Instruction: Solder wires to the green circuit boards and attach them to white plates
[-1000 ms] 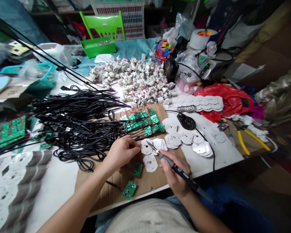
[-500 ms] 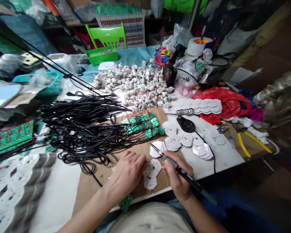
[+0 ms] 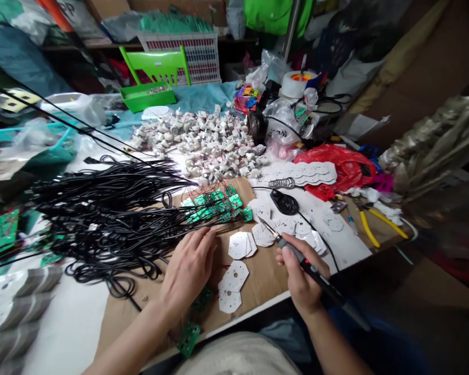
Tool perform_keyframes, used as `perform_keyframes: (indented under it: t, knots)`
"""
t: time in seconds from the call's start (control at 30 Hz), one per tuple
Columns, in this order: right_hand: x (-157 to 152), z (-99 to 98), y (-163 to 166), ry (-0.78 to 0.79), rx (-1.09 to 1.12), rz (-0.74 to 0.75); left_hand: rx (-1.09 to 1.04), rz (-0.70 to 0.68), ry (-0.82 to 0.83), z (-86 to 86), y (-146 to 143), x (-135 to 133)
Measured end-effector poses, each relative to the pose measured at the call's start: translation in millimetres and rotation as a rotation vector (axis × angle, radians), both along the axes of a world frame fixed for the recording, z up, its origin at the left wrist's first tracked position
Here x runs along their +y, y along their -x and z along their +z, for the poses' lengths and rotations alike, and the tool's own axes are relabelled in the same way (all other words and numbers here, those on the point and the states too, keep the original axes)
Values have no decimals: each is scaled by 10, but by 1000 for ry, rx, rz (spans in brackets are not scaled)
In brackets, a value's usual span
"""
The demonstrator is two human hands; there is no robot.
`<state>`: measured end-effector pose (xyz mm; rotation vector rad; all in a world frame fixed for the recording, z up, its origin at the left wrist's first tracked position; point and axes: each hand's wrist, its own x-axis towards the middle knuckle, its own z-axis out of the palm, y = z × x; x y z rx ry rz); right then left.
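My right hand (image 3: 307, 273) is closed around a soldering iron (image 3: 310, 271) with a small red light. Its bare metal tip points up and left over a stack of white boards (image 3: 263, 234). Above the cardboard, my left hand (image 3: 191, 265) is beside the black cables (image 3: 148, 224), fingers bent together and their tips partly hidden; what they hold, if anything, cannot be seen. Two white angular boards (image 3: 232, 278) lie overlapping between my hands. A green circuit board (image 3: 188, 338) lies at the table's front edge, and another (image 3: 203, 299) is partly under my left wrist.
Green circuit boards (image 3: 214, 200) with red wires lie on the cardboard (image 3: 258, 284). Behind them is a heap of white parts (image 3: 211, 140). A black iron holder (image 3: 284, 202) with a coil, a red plastic bag (image 3: 347, 166) and yellow-handled pliers (image 3: 369, 229) are at the right.
My left hand has moved off the two white boards toward the cables. The soldering iron has moved away from them, to the right. The whole view has shifted slightly.
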<state>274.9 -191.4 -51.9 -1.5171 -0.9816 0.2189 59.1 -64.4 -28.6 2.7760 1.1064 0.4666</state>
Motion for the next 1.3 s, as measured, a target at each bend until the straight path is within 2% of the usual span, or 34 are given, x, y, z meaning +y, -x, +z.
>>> perform_keyframes:
  t: [0.17, 0.37, 0.53, 0.7, 0.87, 0.97, 1.17, 1.23, 1.3]
  knots:
    - [107, 24, -331, 13, -191, -134, 29, 0, -47, -51, -30, 74]
    - [250, -28, -572, 32, -493, -147, 22, -77, -40, -165, -116, 219]
    - [305, -102, -615, 74, -520, -137, 17, 36, 112, -62, -177, 325]
    - [335, -133, -625, 92, -518, -139, 159, 100, 264, 28, -193, 308]
    - [359, -148, -627, 92, -507, -133, -68, 24, 368, 12, -231, 235]
    - [371, -162, -633, 95, -506, -136, -242, 54, 533, 4, -278, 188]
    - [387, -200, -640, 92, -514, -139, -807, 322, 1178, 52, -388, 145]
    - [395, -208, -640, 88, -526, -147, -853, 349, 1305, 96, -393, 161]
    - [404, -209, -644, 92, -534, -145, -819, 330, 1329, 127, -373, 189]
